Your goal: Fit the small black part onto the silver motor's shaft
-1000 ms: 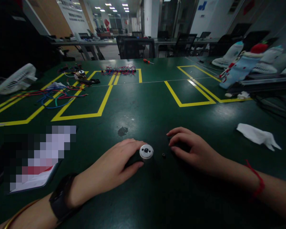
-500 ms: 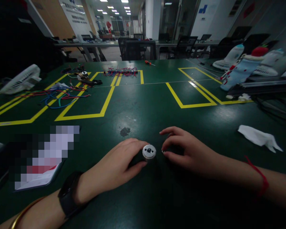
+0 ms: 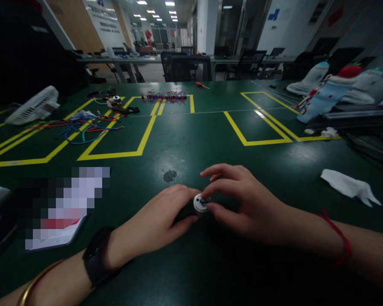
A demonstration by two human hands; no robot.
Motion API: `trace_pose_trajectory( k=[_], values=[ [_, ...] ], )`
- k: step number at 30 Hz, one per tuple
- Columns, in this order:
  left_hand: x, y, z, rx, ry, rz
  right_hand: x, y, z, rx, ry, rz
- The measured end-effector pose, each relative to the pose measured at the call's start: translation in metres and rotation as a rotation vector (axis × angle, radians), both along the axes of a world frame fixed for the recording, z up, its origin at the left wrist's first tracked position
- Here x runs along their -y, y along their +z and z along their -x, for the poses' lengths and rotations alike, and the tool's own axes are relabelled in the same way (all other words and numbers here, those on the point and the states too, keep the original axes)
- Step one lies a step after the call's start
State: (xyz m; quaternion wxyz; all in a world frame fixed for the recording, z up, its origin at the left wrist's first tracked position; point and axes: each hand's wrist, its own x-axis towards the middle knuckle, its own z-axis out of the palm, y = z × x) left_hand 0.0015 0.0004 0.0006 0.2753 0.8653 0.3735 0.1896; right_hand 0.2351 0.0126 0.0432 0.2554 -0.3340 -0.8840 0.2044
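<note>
A small round metal part [image 3: 198, 205], silvery with dark holes in its top face, stands low over the green table [image 3: 191, 140]. My left hand [image 3: 161, 216] grips its left side between thumb and forefinger. From the right, my right hand [image 3: 242, 195] reaches over it, thumb and forefinger closed on a tiny metal piece [image 3: 203, 200] at the middle of the top face. That piece is mostly covered by the fingertips, so its kind cannot be made out.
A phone [image 3: 60, 229], partly pixelated, lies to the left, and a white tissue [image 3: 349, 185] to the right. Farther back are loose coloured wires [image 3: 79, 127], a wire bundle [image 3: 166, 97], a screwdriver [image 3: 201, 85], a white fan [image 3: 35, 106] and a blue plush-like figure [image 3: 319, 97].
My right hand has moved left with the tiny piece, from beside the round metal part onto its top face. My left hand keeps its grip. The whole view has shifted slightly.
</note>
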Motion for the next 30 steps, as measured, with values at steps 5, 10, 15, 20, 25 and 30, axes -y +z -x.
trace_pose_trajectory(
  k=[5, 10, 15, 20, 25, 30],
  values=[
    [0.000, 0.003, -0.001, 0.013, -0.014, 0.013, -0.006, -0.003, -0.020, -0.068, -0.031, 0.126],
    [-0.001, 0.001, 0.000, -0.005, -0.002, 0.005, -0.013, -0.022, -0.043, -0.210, -0.116, 0.342],
    [-0.001, 0.000, 0.001, -0.013, -0.002, -0.005, -0.011, -0.035, -0.051, -0.341, -0.234, 0.521],
    [0.000, -0.001, 0.002, -0.042, 0.002, 0.003, -0.010, -0.032, -0.048, -0.278, -0.198, 0.503],
    [0.000, -0.001, 0.003, -0.055, 0.007, -0.001, -0.010, -0.032, -0.048, -0.242, -0.171, 0.479],
    [0.000, -0.003, 0.003, -0.045, 0.006, -0.008, -0.008, -0.031, -0.048, -0.239, -0.179, 0.490]
  ],
)
